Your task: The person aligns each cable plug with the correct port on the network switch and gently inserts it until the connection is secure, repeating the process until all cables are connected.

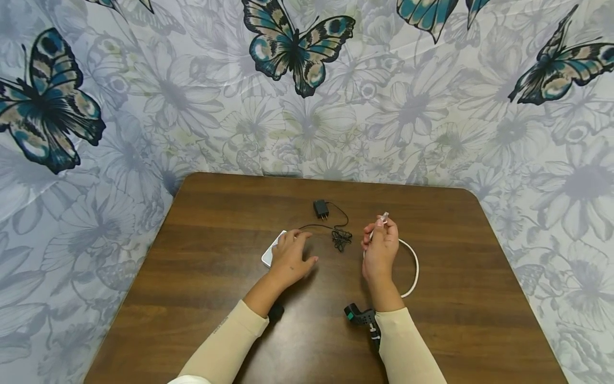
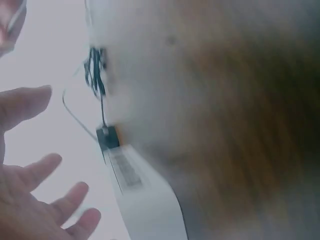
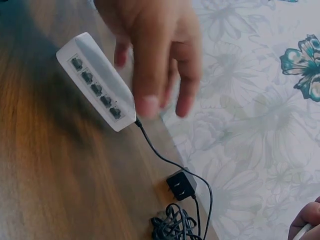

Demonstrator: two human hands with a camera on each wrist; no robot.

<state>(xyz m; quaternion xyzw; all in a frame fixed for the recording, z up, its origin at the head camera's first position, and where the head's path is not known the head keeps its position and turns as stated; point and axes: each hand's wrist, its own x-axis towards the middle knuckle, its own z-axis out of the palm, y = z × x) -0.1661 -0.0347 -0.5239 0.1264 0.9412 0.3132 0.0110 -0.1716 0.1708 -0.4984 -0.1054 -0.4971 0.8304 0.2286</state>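
A white network switch [image 1: 267,257] lies left of centre on the table; its row of several ports [image 3: 96,89] faces the right wrist camera. My left hand [image 1: 287,260] is over the switch with loosely spread fingers, partly hiding it in the head view. The left wrist view shows those fingers [image 2: 72,200] apart and holding nothing; whether they touch the switch I cannot tell. My right hand [image 1: 381,250], raised to the right, pinches a white network cable by its clear plug [image 1: 385,215]. The rest of the cable [image 1: 416,266] loops down beside the right wrist.
A black power adapter [image 1: 321,208] lies behind the switch, prongs showing. Its thin cord [image 1: 341,239] is bundled between the hands and runs to the switch's end. The brown wooden table [image 1: 460,341] ends at a flowered, butterfly-printed backdrop [image 1: 307,128].
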